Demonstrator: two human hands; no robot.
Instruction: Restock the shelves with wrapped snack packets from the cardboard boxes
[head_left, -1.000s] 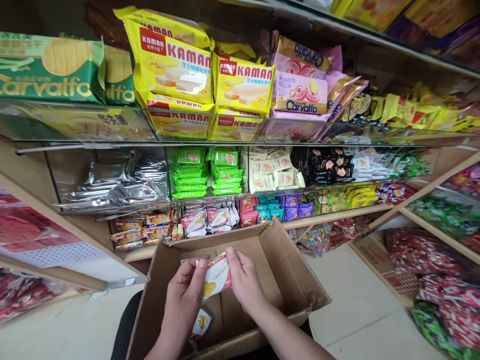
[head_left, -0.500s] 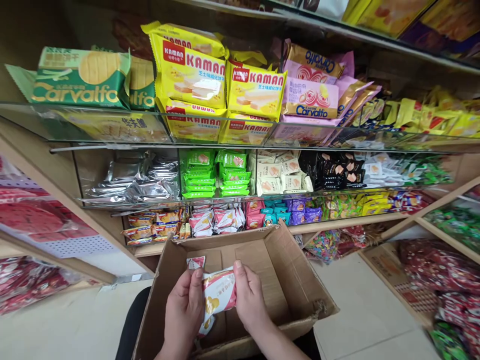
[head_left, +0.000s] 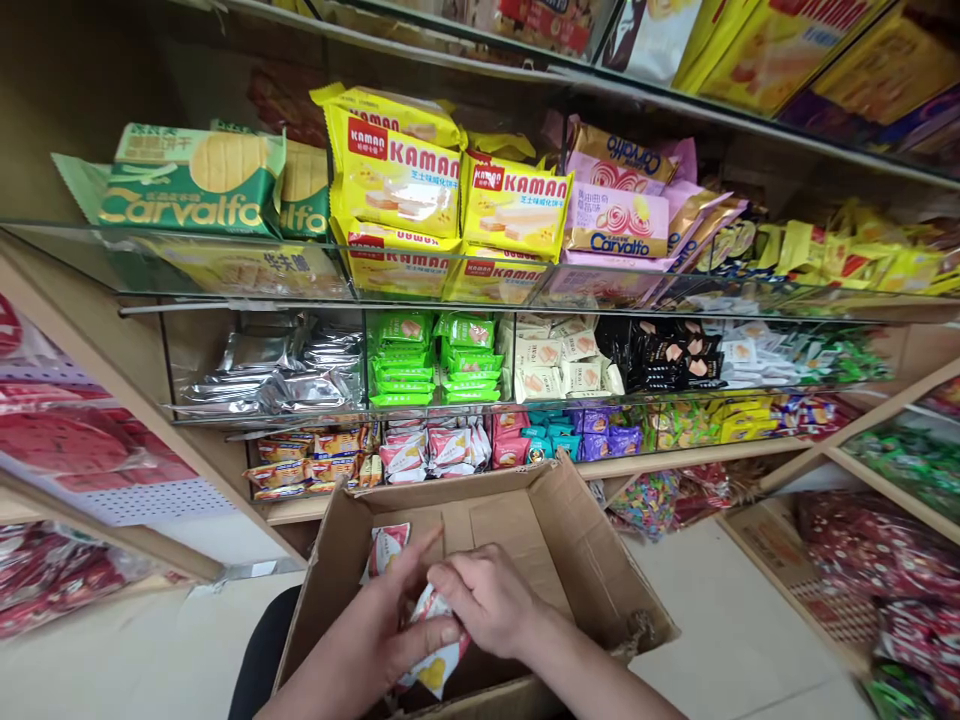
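Note:
A small white and pink snack packet [head_left: 441,668], with a yellow biscuit printed on it, is held low over an open cardboard box [head_left: 600,560]. My right hand [head_left: 491,605] is closed on its upper part, fingers bent over it. Across the packet's front lies the thumb of my left hand [head_left: 375,625], while the index finger stretches forward; the other left fingers are mostly hidden. Inside the box, just beyond my left hand, a similar packet [head_left: 388,548] leans near the left wall.
Glass-fronted shelves rise ahead, with yellow wafer packs [head_left: 405,175], green biscuit packs [head_left: 195,185] and green packets [head_left: 403,360]. Matching white and pink packets [head_left: 450,448] fill a bottom-row compartment behind the box. Bagged goods [head_left: 862,550] lie right, beside tiled floor [head_left: 697,620].
My hands have come closer together and the packet has turned from spread flat to tilted and partly covered. My left index finger has stretched out. The view has shifted slightly.

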